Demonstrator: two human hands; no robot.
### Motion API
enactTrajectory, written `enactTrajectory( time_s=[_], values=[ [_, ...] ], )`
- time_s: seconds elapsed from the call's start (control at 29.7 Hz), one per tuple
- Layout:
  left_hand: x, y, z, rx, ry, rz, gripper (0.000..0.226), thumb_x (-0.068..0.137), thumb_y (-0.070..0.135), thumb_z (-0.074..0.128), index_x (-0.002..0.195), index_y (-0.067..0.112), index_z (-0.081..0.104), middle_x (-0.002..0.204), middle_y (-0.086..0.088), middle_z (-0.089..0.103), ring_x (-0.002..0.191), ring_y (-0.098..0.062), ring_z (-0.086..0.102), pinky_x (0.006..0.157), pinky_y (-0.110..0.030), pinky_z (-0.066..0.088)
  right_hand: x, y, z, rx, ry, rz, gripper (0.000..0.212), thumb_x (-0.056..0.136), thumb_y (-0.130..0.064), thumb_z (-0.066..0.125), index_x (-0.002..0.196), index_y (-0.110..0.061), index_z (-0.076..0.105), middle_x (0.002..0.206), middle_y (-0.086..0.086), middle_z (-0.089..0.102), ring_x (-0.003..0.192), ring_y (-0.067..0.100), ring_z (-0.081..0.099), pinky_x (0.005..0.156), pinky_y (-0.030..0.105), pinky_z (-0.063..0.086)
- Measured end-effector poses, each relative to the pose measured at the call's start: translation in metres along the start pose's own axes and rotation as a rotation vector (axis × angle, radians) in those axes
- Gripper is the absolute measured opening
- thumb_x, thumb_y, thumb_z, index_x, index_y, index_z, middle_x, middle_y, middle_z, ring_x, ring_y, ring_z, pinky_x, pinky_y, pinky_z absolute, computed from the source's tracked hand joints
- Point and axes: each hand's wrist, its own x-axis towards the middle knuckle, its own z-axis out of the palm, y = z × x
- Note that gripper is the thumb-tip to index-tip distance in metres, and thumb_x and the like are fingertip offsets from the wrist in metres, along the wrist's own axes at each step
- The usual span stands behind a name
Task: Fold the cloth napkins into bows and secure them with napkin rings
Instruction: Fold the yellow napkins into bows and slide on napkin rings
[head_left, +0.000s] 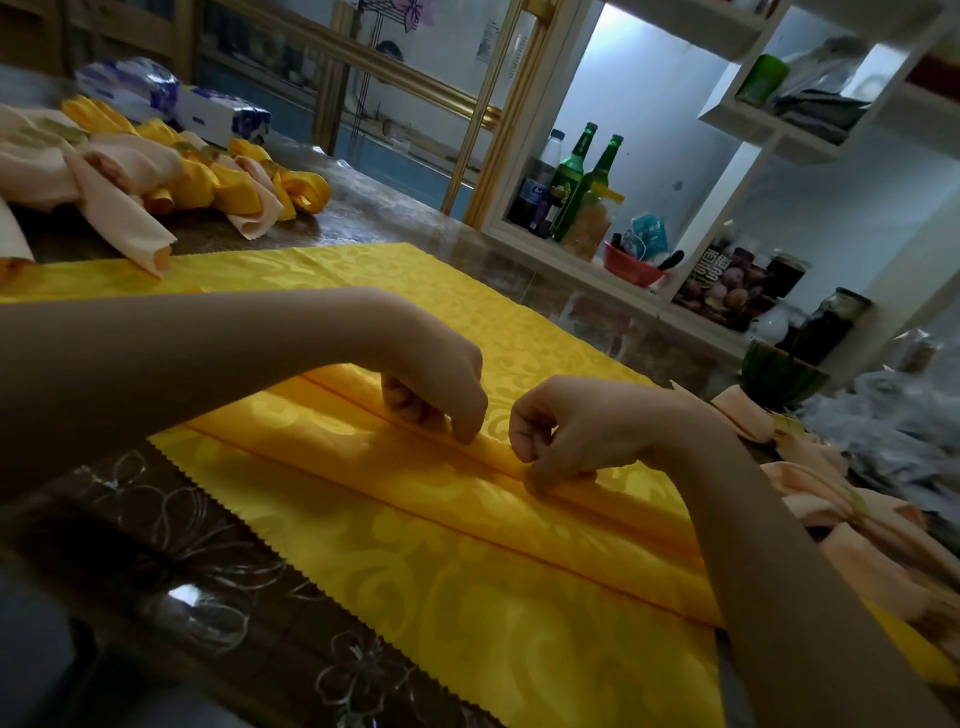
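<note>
From the head view, we are looking down at a yellow napkin (467, 597) that is lying spread on the table (156, 545), with its zigzag-cut edge running along the near side. The middle of the cloth is sitting gathered into long folds running from left to right, while the far part is lying flat.

Our left hand (441, 395) is reaching in from the left and our right hand (561, 436) from the lower right. The two are working just apart from each other on the same raised fold. The fingers of the left hand are curling downward, and their tips are pinching the ridge of that fold. The fingers of the right hand are curling as well, with thumb and forefinger nipping the ridge just beside the left hand.

A heap of folded peach and yellow napkins (156, 171) is lying at the far left of the table, well apart from both hands, and wrapped tissue packs (218, 111) are sitting behind it. More peach folded napkins (857, 519) are lying at the right edge, beside our right forearm.

Beyond the table, a white shelf (675, 319) is holding two green bottles (571, 166) and a red bowl (628, 265).
</note>
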Motion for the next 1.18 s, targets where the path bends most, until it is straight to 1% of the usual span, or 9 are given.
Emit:
enactTrajectory(
  time_s=[0.13, 0.3, 0.44, 0.54, 0.64, 0.78, 0.84, 1.08, 1.18],
  values=[
    [0.002, -0.003, 0.0, -0.075, 0.023, -0.014, 0.016, 0.094, 0.022, 0.054, 0.088, 0.008, 0.055, 0.062, -0.002, 0.057, 0.045, -0.009, 0.053, 0.044, -0.017, 0.046, -0.003, -0.002, -0.003, 0.047, -0.054, 0.014, 0.006, 0.085, -0.006, 0.064, 0.085, -0.012, 0.062, 0.09, 0.009, 0.066, 0.072, 0.014, 0.064, 0.069, 0.024, 0.055],
    [0.0, -0.001, 0.005, -0.096, 0.038, -0.054, 0.031, 0.092, 0.025, 0.058, 0.111, 0.001, 0.057, 0.06, -0.002, 0.056, 0.039, -0.008, 0.054, 0.042, -0.016, 0.048, -0.004, 0.001, -0.004, 0.189, -0.059, 0.058, 0.016, 0.087, 0.0, 0.06, 0.099, -0.01, 0.057, 0.077, 0.009, 0.067, 0.066, 0.018, 0.066, 0.065, 0.024, 0.057],
    [-0.002, 0.003, 0.008, 0.043, 0.083, -0.06, 0.039, 0.092, 0.034, 0.055, 0.119, 0.006, 0.058, 0.071, -0.001, 0.054, 0.055, -0.011, 0.05, 0.042, -0.015, 0.041, -0.001, -0.005, -0.001, 0.088, -0.012, 0.092, 0.02, 0.086, -0.009, 0.065, 0.104, -0.016, 0.059, 0.08, 0.001, 0.059, 0.069, 0.013, 0.057, 0.062, 0.022, 0.048],
    [-0.003, 0.002, 0.01, 0.094, 0.113, -0.015, 0.035, 0.092, 0.036, 0.056, 0.118, 0.013, 0.059, 0.109, -0.005, 0.06, 0.086, -0.017, 0.057, 0.062, -0.022, 0.047, 0.0, -0.009, 0.002, -0.013, 0.018, 0.097, 0.021, 0.086, -0.016, 0.065, 0.106, -0.019, 0.06, 0.086, -0.001, 0.055, 0.078, 0.014, 0.05, 0.067, 0.024, 0.044],
    [-0.01, 0.002, 0.012, 0.135, 0.172, 0.049, 0.03, 0.09, 0.036, 0.058, 0.113, 0.017, 0.062, 0.113, -0.003, 0.059, 0.103, -0.02, 0.058, 0.077, -0.026, 0.047, -0.001, -0.01, 0.003, -0.053, 0.039, 0.096, 0.018, 0.085, -0.018, 0.065, 0.103, -0.021, 0.06, 0.094, -0.001, 0.057, 0.086, 0.015, 0.053, 0.076, 0.027, 0.046],
    [-0.016, 0.003, 0.013, 0.147, 0.217, 0.09, 0.024, 0.089, 0.033, 0.061, 0.106, 0.016, 0.064, 0.08, 0.006, 0.052, 0.074, -0.009, 0.051, 0.056, -0.017, 0.039, -0.001, -0.011, 0.004, -0.062, 0.037, 0.054, 0.011, 0.082, -0.018, 0.066, 0.089, -0.021, 0.057, 0.084, -0.002, 0.055, 0.075, 0.014, 0.048, 0.066, 0.026, 0.041],
    [-0.018, 0.003, 0.014, 0.175, 0.249, 0.111, 0.021, 0.089, 0.031, 0.061, 0.104, 0.016, 0.063, 0.074, 0.008, 0.049, 0.064, -0.007, 0.046, 0.05, -0.014, 0.035, -0.001, -0.011, 0.004, -0.065, 0.024, 0.041, 0.013, 0.081, -0.017, 0.066, 0.084, -0.022, 0.055, 0.081, -0.001, 0.053, 0.072, 0.014, 0.046, 0.062, 0.026, 0.039],
    [-0.025, -0.002, 0.024, 0.169, 0.216, 0.154, 0.014, 0.085, 0.03, 0.063, 0.077, 0.025, 0.051, 0.068, 0.012, 0.047, 0.055, -0.004, 0.043, 0.04, -0.009, 0.034, 0.0, -0.013, 0.004, -0.08, -0.071, 0.005, 0.019, 0.078, -0.011, 0.068, 0.078, -0.019, 0.05, 0.08, 0.005, 0.055, 0.068, 0.017, 0.053, 0.063, 0.031, 0.044],
    [-0.028, -0.004, 0.02, 0.09, 0.085, 0.11, 0.01, 0.086, 0.025, 0.059, 0.078, 0.022, 0.053, 0.071, 0.008, 0.051, 0.06, -0.007, 0.047, 0.051, -0.016, 0.039, -0.004, -0.01, 0.0, 0.027, -0.146, 0.005, 0.019, 0.079, -0.006, 0.07, 0.087, -0.014, 0.054, 0.08, 0.007, 0.061, 0.064, 0.015, 0.062, 0.059, 0.023, 0.053]
  ],
)
